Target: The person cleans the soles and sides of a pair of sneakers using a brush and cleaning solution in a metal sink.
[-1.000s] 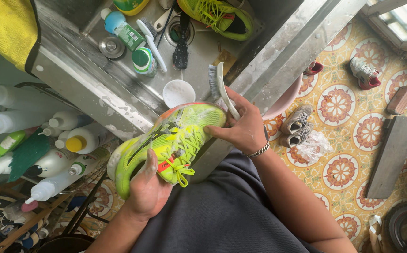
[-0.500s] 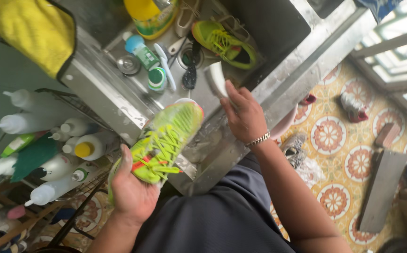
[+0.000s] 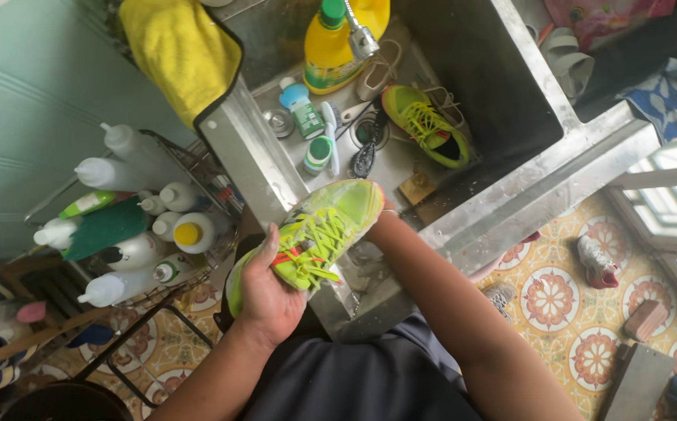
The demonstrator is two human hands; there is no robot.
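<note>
Gripping a neon yellow shoe (image 3: 319, 234) by its heel, the left hand (image 3: 270, 292) holds it over the sink's (image 3: 510, 206) front edge. The right hand is hidden behind the shoe's toe, so its grip cannot be told.

Neon-yellow sneaker (image 3: 319, 234), laces up, over sink edge

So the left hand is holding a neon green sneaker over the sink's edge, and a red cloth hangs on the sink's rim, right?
Nearly. The cloth hanging on the rim of the sink is yellow, not red, as the head view shows. The left hand does hold the neon green sneaker over the sink's edge.
</note>
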